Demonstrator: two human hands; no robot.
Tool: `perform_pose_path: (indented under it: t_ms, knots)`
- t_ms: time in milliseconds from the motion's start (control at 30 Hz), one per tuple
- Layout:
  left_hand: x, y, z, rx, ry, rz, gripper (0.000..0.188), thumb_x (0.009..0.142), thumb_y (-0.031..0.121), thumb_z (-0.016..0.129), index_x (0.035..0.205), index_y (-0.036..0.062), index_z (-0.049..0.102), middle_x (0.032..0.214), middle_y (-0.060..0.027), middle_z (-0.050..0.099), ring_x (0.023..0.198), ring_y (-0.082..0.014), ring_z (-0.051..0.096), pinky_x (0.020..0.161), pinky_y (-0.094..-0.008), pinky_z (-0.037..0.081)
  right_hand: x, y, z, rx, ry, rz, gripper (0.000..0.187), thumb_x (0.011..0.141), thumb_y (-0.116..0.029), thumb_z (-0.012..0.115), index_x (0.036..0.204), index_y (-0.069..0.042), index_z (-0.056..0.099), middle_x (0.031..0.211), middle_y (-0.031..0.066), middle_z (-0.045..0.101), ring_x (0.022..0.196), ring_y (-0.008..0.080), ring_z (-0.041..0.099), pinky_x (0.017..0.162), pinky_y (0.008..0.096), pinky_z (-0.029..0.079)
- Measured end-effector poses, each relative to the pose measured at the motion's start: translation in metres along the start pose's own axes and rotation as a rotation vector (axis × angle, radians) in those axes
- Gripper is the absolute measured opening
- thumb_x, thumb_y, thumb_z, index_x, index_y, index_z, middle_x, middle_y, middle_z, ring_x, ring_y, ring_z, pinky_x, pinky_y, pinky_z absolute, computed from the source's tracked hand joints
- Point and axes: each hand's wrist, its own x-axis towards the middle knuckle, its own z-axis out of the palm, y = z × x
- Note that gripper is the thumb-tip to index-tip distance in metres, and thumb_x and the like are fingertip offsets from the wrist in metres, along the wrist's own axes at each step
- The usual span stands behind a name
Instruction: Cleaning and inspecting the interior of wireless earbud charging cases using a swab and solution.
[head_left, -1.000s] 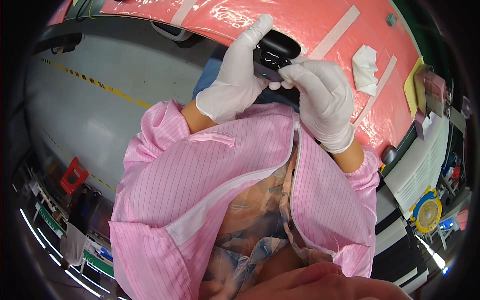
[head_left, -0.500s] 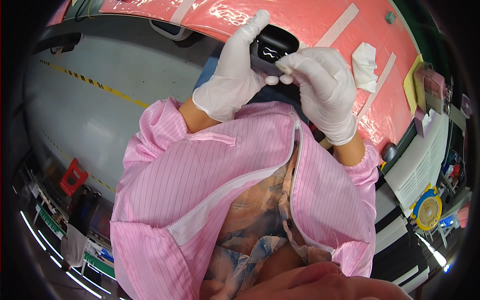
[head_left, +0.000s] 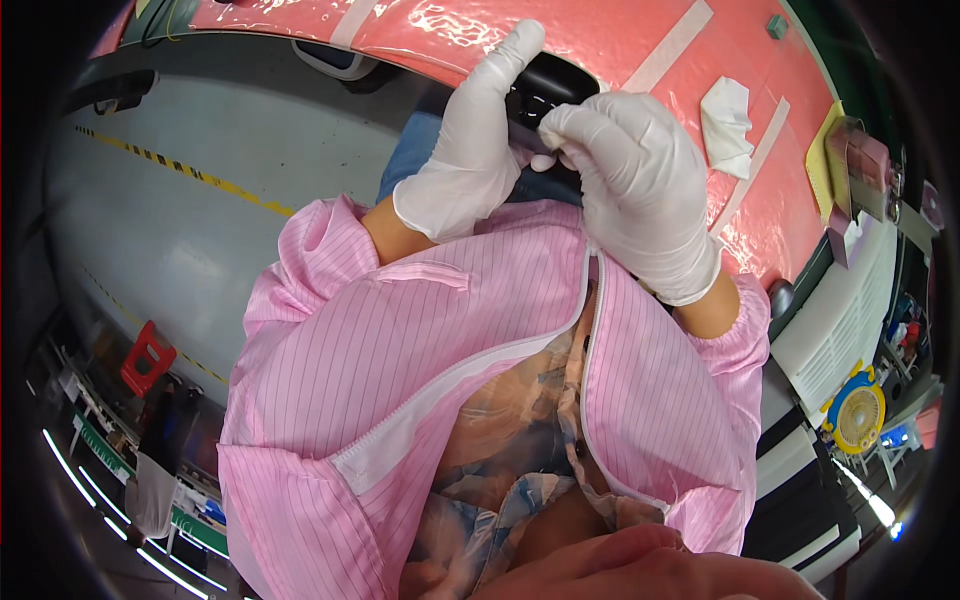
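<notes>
Both my hands wear white gloves and meet around a small black device point(head_left: 552, 82) held up in front of my chest. My left hand point(head_left: 472, 150) cradles it from the left, fingers stretched up along its side. My right hand point(head_left: 632, 185) grips it from the right, with thumb and fingertips pinched at its lower edge. Most of the device is hidden behind the gloves. My pink striped smock point(head_left: 420, 360) fills the middle of the view.
A glossy pink table point(head_left: 600, 30) with strips of pale tape curves across the top. A crumpled white wipe point(head_left: 726, 112) lies on it at the right. A yellow round object point(head_left: 856, 415) and white trays sit at far right. Grey floor with a yellow-black line point(head_left: 180, 170) lies left.
Both hands have drawn closer together around the black device and the right hand now covers more of it. The device has tilted slightly; both hands keep hold.
</notes>
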Motion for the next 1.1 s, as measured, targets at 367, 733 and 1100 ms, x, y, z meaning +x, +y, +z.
perform_pose_path:
  t_ms: [367,733,1100]
  knots:
    - [0.005,-0.002,-0.005,-0.006,-0.101,0.032,0.049,0.096,0.049,0.045,0.085,0.0034,0.06,0.068,-0.0081,0.062,0.048,-0.0175,0.057,0.037,-0.0235,0.036,-0.007,0.013,-0.012,0.658,-0.032,0.368,0.019,0.085,0.006,0.063,0.101,0.0,0.057,0.092,0.0077,0.067,0.083,0.0141,0.066,0.075,0.0257,0.052]
    - [-0.003,0.005,0.007,-0.029,0.071,-0.021,0.038,0.09,0.048,0.056,0.08,0.0118,0.06,0.068,-0.0021,0.061,0.054,-0.0123,0.055,0.042,-0.0264,0.034,-0.003,0.003,-0.002,0.06,-0.02,-0.012,0.023,0.071,0.011,0.068,0.09,-0.001,0.059,0.08,0.0074,0.063,0.075,0.02,0.065,0.065,0.0286,0.051]
    - [0.0,0.009,-0.002,-0.002,0.024,-0.085,0.042,0.088,0.051,0.057,0.082,0.0097,0.059,0.07,-0.0048,0.063,0.053,-0.0129,0.057,0.038,-0.0236,0.034,-0.005,-0.003,0.004,0.008,-0.017,-0.051,0.029,0.07,0.009,0.069,0.094,-0.005,0.061,0.083,0.0064,0.063,0.077,0.0253,0.063,0.068,0.0339,0.051]
